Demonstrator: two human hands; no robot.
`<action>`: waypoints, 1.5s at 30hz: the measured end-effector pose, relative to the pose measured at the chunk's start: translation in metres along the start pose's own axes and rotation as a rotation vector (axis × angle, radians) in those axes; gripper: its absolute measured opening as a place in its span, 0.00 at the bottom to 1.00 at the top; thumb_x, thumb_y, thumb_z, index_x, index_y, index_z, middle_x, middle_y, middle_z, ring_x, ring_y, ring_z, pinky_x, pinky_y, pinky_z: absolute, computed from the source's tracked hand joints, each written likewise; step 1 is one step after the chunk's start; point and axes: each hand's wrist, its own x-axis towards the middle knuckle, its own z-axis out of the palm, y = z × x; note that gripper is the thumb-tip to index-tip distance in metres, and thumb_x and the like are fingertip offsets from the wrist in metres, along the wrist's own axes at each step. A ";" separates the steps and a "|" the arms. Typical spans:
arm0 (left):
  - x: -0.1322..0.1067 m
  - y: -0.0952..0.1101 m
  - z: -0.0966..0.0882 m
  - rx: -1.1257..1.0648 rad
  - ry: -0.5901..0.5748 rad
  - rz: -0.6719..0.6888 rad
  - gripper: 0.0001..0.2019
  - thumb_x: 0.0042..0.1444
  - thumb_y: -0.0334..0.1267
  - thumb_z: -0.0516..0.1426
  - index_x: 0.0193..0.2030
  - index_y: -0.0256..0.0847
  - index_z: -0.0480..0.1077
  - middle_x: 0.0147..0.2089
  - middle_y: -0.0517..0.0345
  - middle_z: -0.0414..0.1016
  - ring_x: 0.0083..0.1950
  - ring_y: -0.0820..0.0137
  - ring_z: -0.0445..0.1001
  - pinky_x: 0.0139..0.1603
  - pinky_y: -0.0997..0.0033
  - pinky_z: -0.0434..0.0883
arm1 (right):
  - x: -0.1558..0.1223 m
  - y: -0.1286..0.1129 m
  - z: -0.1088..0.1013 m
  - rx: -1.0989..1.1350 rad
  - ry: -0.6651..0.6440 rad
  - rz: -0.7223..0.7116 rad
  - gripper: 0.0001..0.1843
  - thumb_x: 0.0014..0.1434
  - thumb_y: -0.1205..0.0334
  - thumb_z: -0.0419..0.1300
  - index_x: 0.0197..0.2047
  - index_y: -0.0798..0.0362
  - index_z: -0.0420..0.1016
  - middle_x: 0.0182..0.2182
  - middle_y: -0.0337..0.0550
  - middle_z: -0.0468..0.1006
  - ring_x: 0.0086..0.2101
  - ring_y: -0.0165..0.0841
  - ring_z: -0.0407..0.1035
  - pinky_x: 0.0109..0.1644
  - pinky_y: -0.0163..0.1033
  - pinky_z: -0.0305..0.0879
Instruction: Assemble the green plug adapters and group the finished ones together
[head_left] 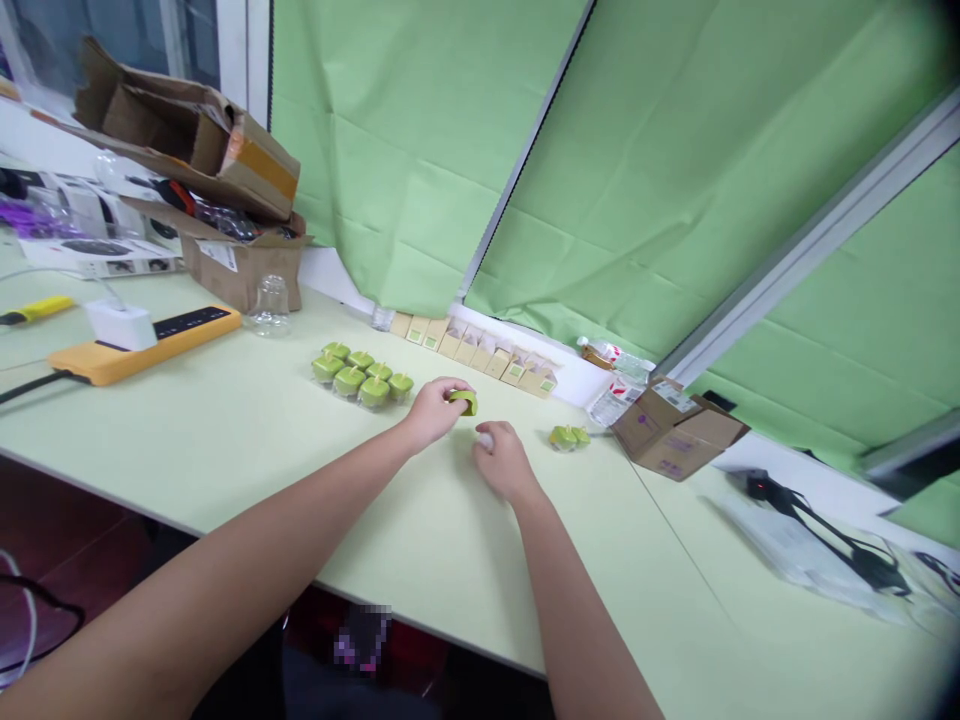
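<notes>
My left hand (441,408) is closed around a hollow green cap-like piece (463,403), with its open side towards my right hand. Just to the right and a little nearer, my right hand (504,462) pinches a small whitish round thing (486,440), whose kind I cannot make out. The two hands are apart, over the middle of the table. Left of them stands a cluster of several small green-topped pieces (363,375) with clear lower parts and short stems. Two or so more green pieces (569,437) sit to the right of my hands.
Small tan boxes (480,350) line the wall. A cardboard box (675,430) and plastic bottles (611,355) stand right. On the left are an orange power strip (150,345), a clear jar (271,305) and stacked cartons (232,265). The table's front edge (420,618) runs below my forearms.
</notes>
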 end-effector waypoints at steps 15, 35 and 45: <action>-0.007 0.009 0.000 0.002 -0.171 -0.020 0.12 0.47 0.31 0.58 0.40 0.40 0.77 0.44 0.54 0.79 0.43 0.68 0.76 0.50 0.64 0.73 | 0.004 -0.027 -0.013 0.549 0.200 0.070 0.15 0.59 0.47 0.58 0.42 0.48 0.75 0.41 0.45 0.78 0.42 0.38 0.71 0.41 0.41 0.67; -0.026 0.030 0.005 0.456 -0.053 0.408 0.23 0.57 0.35 0.56 0.60 0.41 0.63 0.60 0.48 0.67 0.62 0.60 0.65 0.64 0.58 0.64 | -0.002 -0.043 -0.027 1.266 0.014 0.237 0.14 0.49 0.57 0.71 0.37 0.50 0.75 0.41 0.42 0.78 0.42 0.34 0.73 0.51 0.42 0.70; -0.034 0.032 0.019 0.398 -0.045 0.272 0.08 0.57 0.37 0.56 0.33 0.42 0.76 0.34 0.58 0.73 0.38 0.69 0.70 0.40 0.70 0.68 | 0.000 -0.044 -0.026 1.323 0.005 0.199 0.13 0.51 0.57 0.70 0.40 0.49 0.76 0.41 0.41 0.79 0.43 0.34 0.74 0.52 0.40 0.69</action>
